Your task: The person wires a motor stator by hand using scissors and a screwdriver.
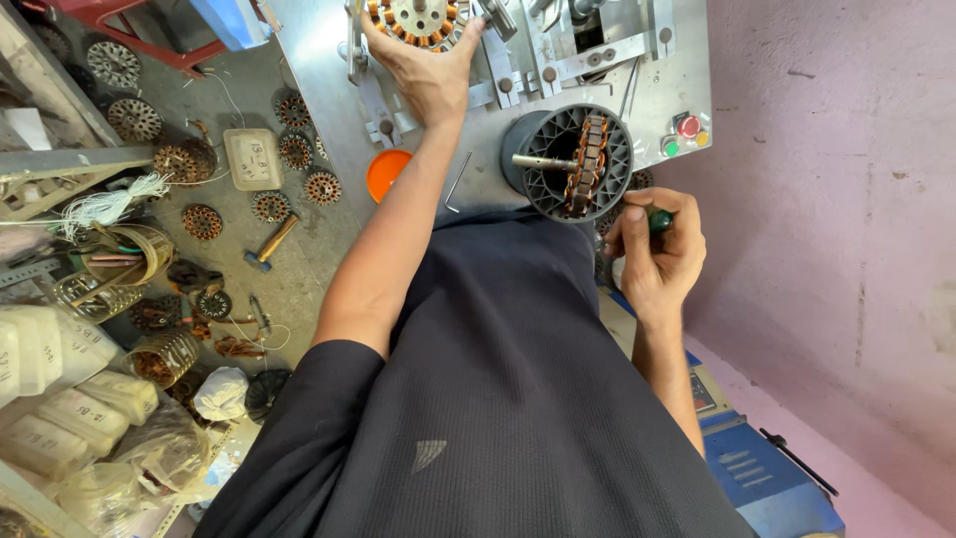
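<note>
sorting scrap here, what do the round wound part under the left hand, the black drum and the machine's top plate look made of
Wound part: likely steel core with copper wire, judging by grey centre and orange-brown coils. Black drum: probably moulded plastic, matte with thin ribs. Top plate: bare metal, dull grey sheen. Left hand rests on the wound part.

soft, even daylight fills the scene, bright enough to show colour and detail everywhere. the metal machine plate (329, 60) beside the left hand (423, 65) gives a pale, mild sheen with no harsh glare. shadows are faint and short, darkest under the left forearm and in the folds of the dark shirt (498, 399) below both hands. the pink wall (836, 199) beyond the right hand (657, 249) is evenly lit. focus is sharp near the hands; wide-angle stretch bends the far corners, and the bags at lower left look slightly soft.
</note>
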